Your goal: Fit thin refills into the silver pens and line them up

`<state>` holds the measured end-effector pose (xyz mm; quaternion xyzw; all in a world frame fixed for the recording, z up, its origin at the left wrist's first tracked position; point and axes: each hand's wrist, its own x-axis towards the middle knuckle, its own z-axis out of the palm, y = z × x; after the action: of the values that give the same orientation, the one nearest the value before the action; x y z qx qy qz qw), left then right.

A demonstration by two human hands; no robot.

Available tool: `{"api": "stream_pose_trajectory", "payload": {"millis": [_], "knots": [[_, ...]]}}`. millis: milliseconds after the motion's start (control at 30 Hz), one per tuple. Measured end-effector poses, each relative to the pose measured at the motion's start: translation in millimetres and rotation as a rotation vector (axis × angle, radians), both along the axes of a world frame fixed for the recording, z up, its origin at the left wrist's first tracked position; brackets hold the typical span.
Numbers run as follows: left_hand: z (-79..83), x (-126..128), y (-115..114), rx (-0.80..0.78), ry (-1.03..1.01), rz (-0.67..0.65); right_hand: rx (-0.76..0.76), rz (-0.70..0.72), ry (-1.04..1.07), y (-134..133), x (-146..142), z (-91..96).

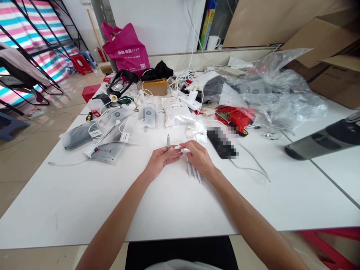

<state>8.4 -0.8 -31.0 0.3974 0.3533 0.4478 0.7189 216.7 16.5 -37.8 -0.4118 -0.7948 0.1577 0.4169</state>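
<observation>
The left hand (162, 159) pinches a slim silver metal cylinder (168, 141) upright, the right hand (198, 157) a small white plug (184, 150); a slackened pinch could drop either.

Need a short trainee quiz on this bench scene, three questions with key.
1. Which is nearer the blurred-out phone: A, the left hand, or B, the right hand?
2. True or false: both hands are wearing gloves.
3. What colour is the tote bag beyond the table?

Key: 1 B; 2 false, they are bare; 3 pink.
</observation>
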Motion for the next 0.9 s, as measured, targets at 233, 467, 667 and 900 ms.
{"api": "stream_pose_trajectory", "payload": {"millis": [233,467,667,900], "knots": [[-1.3,2,0,-0.025,0.049,-0.018,0.078,0.139,-0.107,3,6,6.1],[-1.7,2,0,-0.039,0.095,0.01,-0.097,0.005,0.096,-1,-2,7.1],[-3.9,3,0,-0.056,0.08,0.021,-0.274,-0.104,0.531,-2,-13,18.6],[-2.3,3,0,-0.035,0.06,0.023,-0.29,-0.02,0.49,-4,-13,19.9]]}}
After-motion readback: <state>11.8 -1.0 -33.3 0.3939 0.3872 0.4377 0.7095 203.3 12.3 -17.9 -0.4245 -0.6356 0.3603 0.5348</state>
